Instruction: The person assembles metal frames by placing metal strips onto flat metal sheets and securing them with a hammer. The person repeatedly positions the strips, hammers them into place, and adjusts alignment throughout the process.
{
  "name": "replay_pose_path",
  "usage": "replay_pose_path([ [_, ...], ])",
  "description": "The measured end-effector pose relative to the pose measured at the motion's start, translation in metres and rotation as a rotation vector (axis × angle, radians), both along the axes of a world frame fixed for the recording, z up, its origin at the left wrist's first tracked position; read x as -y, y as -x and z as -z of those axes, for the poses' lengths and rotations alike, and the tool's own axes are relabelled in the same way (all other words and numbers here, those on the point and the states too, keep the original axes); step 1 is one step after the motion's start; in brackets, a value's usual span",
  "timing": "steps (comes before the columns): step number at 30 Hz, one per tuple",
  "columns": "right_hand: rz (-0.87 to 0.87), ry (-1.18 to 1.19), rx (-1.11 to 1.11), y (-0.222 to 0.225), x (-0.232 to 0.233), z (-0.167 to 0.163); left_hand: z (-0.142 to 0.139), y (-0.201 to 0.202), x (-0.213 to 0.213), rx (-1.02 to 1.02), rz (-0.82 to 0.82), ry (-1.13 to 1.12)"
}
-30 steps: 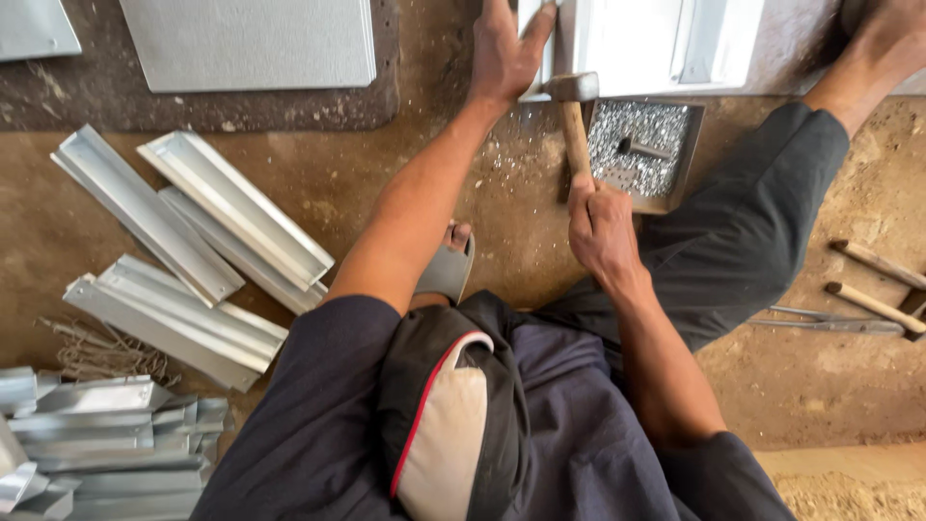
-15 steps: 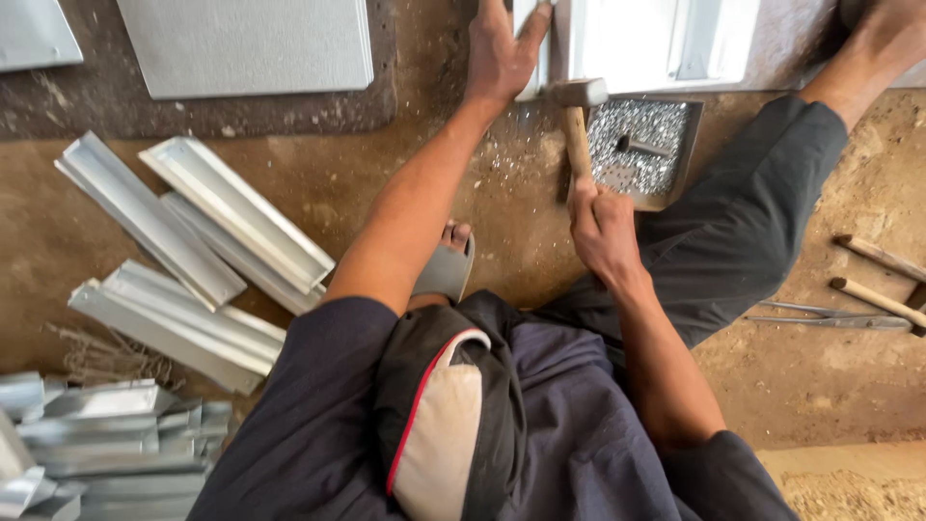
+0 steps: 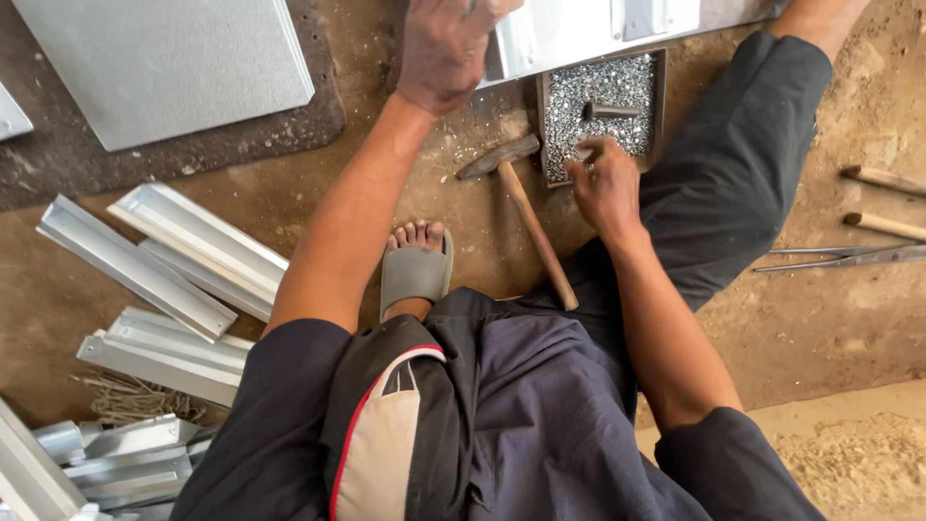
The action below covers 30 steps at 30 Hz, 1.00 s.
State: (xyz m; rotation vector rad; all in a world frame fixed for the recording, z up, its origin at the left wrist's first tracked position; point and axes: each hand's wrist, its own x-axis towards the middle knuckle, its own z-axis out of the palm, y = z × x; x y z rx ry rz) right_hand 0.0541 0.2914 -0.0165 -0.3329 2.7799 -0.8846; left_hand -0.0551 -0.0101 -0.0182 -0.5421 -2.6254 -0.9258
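The place was an informal sheet-metal workshop, with work done seated on a bare dirt floor. Folded galvanised metal channels lay stacked on the ground beside a flat metal sheet. A hammer and a tray of small metal fasteners lay alongside.

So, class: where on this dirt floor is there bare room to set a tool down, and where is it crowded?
Free: the dirt between the sandalled foot and the metal channels, and the patch below the long rods, right of the right hand. Crowded: around the hammer and tray of small metal bits, and the bottom-left channel pile.
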Motion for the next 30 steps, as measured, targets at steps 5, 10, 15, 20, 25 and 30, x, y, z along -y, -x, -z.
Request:
replay_pose_path([
  [5,-0.112,-0.008,-0.277,0.018,0.011,0.023,-0.007,-0.005,-0.010,-0.009,0.009,-0.097],
  [10,0.124,0.002,-0.225,0.020,0.021,0.029,-0.007,-0.006,-0.016,-0.139,0.025,0.146],
  [15,0.293,0.223,0.012,0.030,0.014,0.013,-0.008,-0.014,-0.017,-0.208,-0.030,0.256],
  [20,0.402,0.640,0.178,0.023,0.030,0.000,-0.008,-0.032,-0.021,-0.131,0.007,0.092],
  [25,0.419,0.785,0.376,0.021,0.059,-0.007,-0.020,-0.033,-0.025,-0.135,-0.067,0.195],
  [30,0.284,0.512,0.064,0.049,0.087,-0.009,-0.081,-0.016,-0.030,-0.122,-0.030,-0.026],
])
